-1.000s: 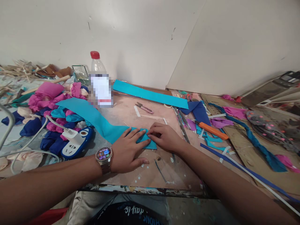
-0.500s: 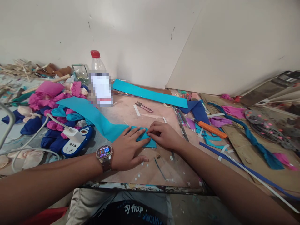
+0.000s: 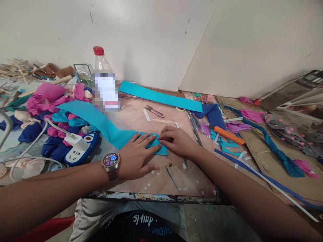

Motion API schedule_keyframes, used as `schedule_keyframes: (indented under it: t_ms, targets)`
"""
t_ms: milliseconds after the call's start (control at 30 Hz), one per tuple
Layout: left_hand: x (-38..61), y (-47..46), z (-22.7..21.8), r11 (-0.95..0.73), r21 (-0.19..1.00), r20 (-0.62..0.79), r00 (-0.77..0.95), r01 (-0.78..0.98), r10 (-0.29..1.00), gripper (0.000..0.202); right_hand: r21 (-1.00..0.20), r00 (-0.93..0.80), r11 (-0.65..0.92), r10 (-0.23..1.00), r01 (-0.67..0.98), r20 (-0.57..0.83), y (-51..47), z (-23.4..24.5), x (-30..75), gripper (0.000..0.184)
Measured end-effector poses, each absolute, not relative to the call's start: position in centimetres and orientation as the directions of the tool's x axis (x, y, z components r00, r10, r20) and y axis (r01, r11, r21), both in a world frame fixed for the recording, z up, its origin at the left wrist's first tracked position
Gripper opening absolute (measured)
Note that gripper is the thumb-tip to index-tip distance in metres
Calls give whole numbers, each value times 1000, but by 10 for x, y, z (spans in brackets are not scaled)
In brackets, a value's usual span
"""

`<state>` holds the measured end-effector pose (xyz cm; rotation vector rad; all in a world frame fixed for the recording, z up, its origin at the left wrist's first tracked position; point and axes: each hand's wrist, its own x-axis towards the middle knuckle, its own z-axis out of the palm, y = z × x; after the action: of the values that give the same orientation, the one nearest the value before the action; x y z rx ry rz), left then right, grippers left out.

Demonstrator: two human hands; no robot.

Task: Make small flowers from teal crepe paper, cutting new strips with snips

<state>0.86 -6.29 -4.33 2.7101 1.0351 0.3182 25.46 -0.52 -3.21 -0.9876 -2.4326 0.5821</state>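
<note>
A long turquoise strip of crepe paper (image 3: 101, 122) runs from the pile at the left down to the middle of the pinkish work board (image 3: 156, 178). My left hand (image 3: 138, 156), a watch on its wrist, lies flat with fingers spread on the strip's near end. My right hand (image 3: 176, 141) is curled, its fingertips pinching the folded corner of the same strip right beside my left fingers.
A red-capped bottle (image 3: 104, 84) stands behind the strip. Small pink snips (image 3: 154, 111), a second turquoise strip (image 3: 161, 97) and an orange cutter (image 3: 228, 135) lie beyond. Pink and blue paper balls (image 3: 45, 111) and a power strip (image 3: 80, 148) crowd the left; scraps litter the right.
Both hands stay on the strip's end with hardly any shift; the camera has tipped slightly downward.
</note>
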Motion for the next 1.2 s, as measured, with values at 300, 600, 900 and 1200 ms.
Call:
schedule_keyframes:
  t_ms: [300, 600, 900, 1200]
  targets:
    - [9, -63, -41, -726, 277, 106, 731, 630, 674, 75, -577, -608, 606, 762, 547, 224, -5, -33, 255, 12]
    - [10, -63, -41, -723, 272, 102, 728, 635, 678, 74, -582, -607, 610, 759, 537, 234, -5, -35, 256, 13]
    - [9, -63, -44, -731, 278, 110, 735, 624, 669, 73, -588, -607, 610, 758, 531, 239, -3, -35, 257, 14]
    - [8, -62, -44, -728, 294, 111, 735, 619, 669, 73, -581, -622, 614, 751, 534, 221, -5, -34, 258, 13]
